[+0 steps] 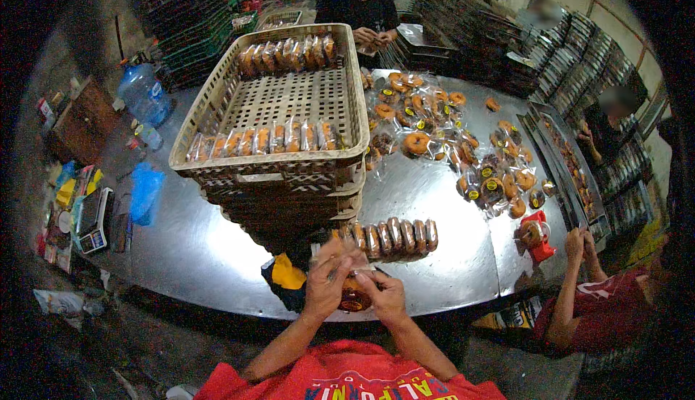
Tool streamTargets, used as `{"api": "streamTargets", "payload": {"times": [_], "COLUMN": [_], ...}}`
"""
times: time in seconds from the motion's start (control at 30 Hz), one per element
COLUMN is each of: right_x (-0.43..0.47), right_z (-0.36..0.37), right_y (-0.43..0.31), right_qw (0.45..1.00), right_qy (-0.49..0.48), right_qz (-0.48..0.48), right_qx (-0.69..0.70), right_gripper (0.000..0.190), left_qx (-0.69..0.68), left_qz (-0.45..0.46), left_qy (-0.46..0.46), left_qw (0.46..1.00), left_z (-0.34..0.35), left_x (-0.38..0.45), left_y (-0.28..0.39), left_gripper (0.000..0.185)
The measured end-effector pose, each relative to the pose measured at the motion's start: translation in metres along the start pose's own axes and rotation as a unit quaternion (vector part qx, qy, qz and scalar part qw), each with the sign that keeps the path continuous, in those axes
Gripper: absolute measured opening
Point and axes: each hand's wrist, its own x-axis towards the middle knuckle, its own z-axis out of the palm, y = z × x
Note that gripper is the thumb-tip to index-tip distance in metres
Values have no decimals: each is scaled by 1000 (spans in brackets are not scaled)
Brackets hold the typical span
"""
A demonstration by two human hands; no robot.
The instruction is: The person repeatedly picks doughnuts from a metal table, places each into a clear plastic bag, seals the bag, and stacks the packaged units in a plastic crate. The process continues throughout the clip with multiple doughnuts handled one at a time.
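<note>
My left hand point(327, 283) and my right hand point(384, 294) meet at the table's near edge, fingertips pinching a clear plastic bag point(347, 253). Just below the fingers is a dark-topped donut point(355, 298); whether it lies inside that bag I cannot tell. Beyond my hands, a row of bagged donuts point(399, 239) stands on edge on the metal table. A beige plastic crate point(271, 162) tops a stack to the left, with one row of bagged donuts point(288, 55) along its far side and another point(266, 140) along its near side.
Loose bagged donuts point(429, 112) spread over the metal table point(434, 199). A red tape dispenser point(537, 242) sits at right, near a co-worker's hands point(580, 245). Another person point(358, 9) stands across the table. At left are a blue plastic bag point(145, 193) and a digital scale point(95, 226).
</note>
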Motion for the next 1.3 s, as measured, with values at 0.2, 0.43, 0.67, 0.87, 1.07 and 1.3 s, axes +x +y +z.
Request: {"api": "streamTargets", "payload": {"times": [0.2, 0.43, 0.67, 0.87, 1.07, 1.3], "right_x": [-1, -13, -27, -40, -49, 39], "right_z": [4, 15, 9, 55, 74, 72], "right_y": [-3, -3, -3, 38, 52, 91], "right_qw": [959, 991, 953, 997, 942, 987], "right_qy": [-40, 112, 11, 4, -66, 22], "right_qz": [-95, -34, -219, 73, 160, 53], "right_qx": [264, -67, -208, -7, 288, -149], "right_gripper": [22, 17, 12, 28, 71, 45], "left_qx": [-59, -120, -213, -151, -272, -582], "left_qz": [41, -200, -176, -176, -253, -418], "left_qy": [-157, -234, -233, -36, -10, -73], "left_qw": [985, 944, 932, 972, 928, 693], "left_z": [-30, -52, -45, -34, -39, -65], "left_x": [-20, -29, -46, -58, -70, -63], "left_y": [-2, -17, -46, -47, -43, -65], "left_gripper": [38, 24, 17, 13, 47, 45]}}
